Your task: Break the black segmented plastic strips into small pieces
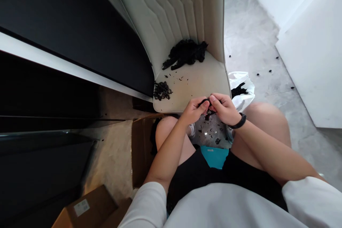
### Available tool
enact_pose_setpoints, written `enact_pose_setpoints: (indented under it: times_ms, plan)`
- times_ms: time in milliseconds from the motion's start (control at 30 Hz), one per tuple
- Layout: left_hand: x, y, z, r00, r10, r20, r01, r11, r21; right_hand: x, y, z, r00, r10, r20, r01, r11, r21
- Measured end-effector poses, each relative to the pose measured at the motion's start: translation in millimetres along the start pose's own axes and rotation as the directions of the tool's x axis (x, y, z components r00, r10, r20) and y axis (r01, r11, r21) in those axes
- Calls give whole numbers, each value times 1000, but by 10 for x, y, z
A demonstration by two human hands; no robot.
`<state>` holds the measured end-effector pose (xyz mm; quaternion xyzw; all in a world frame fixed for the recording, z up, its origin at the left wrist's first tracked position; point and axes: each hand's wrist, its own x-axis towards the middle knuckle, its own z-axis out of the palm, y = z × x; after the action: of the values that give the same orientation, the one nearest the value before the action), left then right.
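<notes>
My left hand (196,109) and my right hand (223,108) meet just past the front edge of a cream chair seat (197,87). Between them, their fingers pinch a small black rubbery piece (205,102), mostly covered by fingertips. A thin dark strip (210,114) shows just below the fingers; whether it joins the piece I cannot tell. On the seat, a heap of black strip-like pieces (187,53) lies against the backrest. A smaller pile of curly black scraps (162,91) sits at the seat's left edge, with crumbs scattered between.
Right of the chair, a white plastic bag (249,87) holds more black pieces. Dark scraps (211,128) litter the floor between my feet. An open cardboard box (141,149) stands by my left leg, another box (88,206) behind it. A white panel (312,57) bounds the right.
</notes>
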<state>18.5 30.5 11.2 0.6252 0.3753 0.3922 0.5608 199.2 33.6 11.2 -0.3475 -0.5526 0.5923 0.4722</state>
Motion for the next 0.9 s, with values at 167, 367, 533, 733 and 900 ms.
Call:
enact_pose_setpoints:
  times_ms: [167,367,533,733,900]
  plan:
    - [-36,-53,-41,999,-34,31,36,997,-67,-15,87,36,996,68,-49,-62,991,120]
    - [8,-46,19,985,33,-172,8,972,236,30,17,-12,997,8,-79,-13,998,-53]
    - [117,-45,51,906,216,-363,2,857,515,44,105,-79,988,-15,-152,-6,991,-134]
    - [145,-58,34,963,-63,-263,136,953,271,132,117,-85,998,58,4,-58,993,-99]
    - [155,-61,-28,968,-188,-167,204,975,85,166,134,-91,995,86,59,-88,996,33]
